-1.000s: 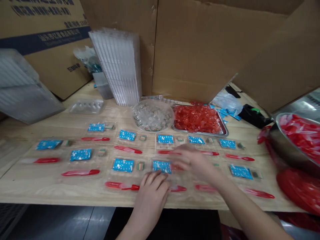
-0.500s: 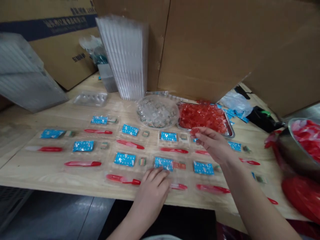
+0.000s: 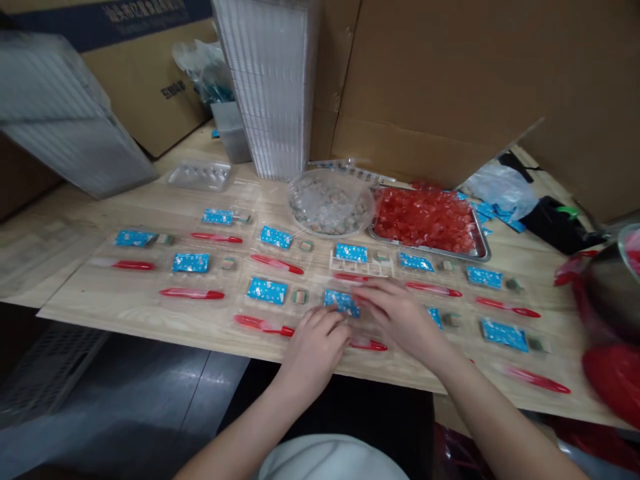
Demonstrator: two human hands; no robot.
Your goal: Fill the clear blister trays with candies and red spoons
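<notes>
The blue packet (image 3: 341,302) is lying toward the table's (image 3: 115,303) front edge. The left hand (image 3: 317,343) is resting at its near side, the right hand (image 3: 400,317) reaching its right end, grips indiscernible; light pressure is probably serving best.

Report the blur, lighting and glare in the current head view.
Head view: lighting dim, darkest beneath the wooden table; head view: carton lettering smeared, right hand slightly soft; head view: pale reflections over the round clear tub, their source not evident.
</notes>
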